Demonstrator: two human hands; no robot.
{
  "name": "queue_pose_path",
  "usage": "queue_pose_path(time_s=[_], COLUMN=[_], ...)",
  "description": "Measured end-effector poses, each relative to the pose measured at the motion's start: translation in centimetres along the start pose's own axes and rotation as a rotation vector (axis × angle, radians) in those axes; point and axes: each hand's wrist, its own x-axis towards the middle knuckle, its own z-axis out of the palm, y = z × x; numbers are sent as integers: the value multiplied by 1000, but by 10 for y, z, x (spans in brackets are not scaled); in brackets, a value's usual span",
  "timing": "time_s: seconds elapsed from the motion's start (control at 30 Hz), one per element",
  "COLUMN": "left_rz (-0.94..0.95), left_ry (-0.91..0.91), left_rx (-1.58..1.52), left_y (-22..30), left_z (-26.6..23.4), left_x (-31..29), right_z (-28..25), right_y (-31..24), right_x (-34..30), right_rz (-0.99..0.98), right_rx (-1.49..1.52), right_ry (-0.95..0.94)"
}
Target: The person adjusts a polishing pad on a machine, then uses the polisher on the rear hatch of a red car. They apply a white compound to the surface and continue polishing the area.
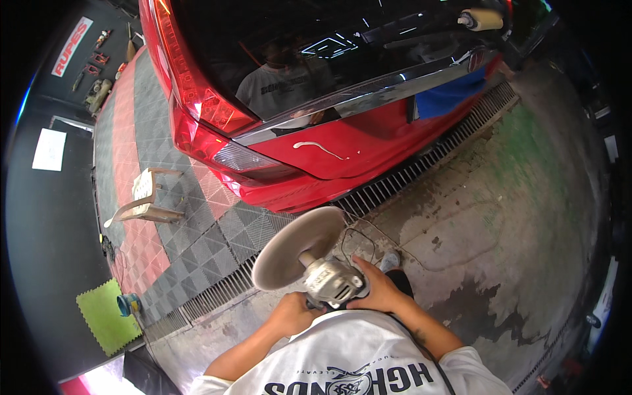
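Observation:
Both hands hold a rotary polisher (pixel 334 283) close in front of my body. My left hand (pixel 296 314) is closed at its left side, fingers partly hidden behind the tool. On the other side, my right hand (pixel 378 289) wraps round its body. The round pad (pixel 297 249), greyish and smeared as if spinning, faces away from me and stands apart from the car. Ahead is the rear of a red car (pixel 368 141), with a pale curved streak of paste (pixel 319 148) on its paint below the chrome strip.
A blue cloth (pixel 449 96) hangs over the car's rear right. A yellowish bottle (pixel 484 20) lies near the rear window. Floor grating (pixel 378 194) runs beneath the bumper. A plastic chair (pixel 148 204), green mat (pixel 105 319) and blue tin (pixel 128 304) are leftward; a cord (pixel 388 237) trails near my foot.

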Motion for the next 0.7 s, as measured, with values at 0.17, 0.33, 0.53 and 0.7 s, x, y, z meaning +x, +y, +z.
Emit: queue_pose_path(time_s=[0.17, 0.33, 0.53, 0.7], left_rz=[126, 375, 1398, 623], left_ry=[-212, 133, 828, 332], left_rx=[159, 609, 294, 96], left_y=[82, 137, 28, -113], left_z=[3, 34, 140, 214], left_x=[47, 99, 192, 351], right_z=[-8, -31, -49, -26], right_y=[49, 131, 233, 306], right_x=[-14, -4, 47, 117], right_rz=[-140, -120, -117, -309], right_rx=[92, 267, 639, 760], right_ry=[405, 502, 521, 547])
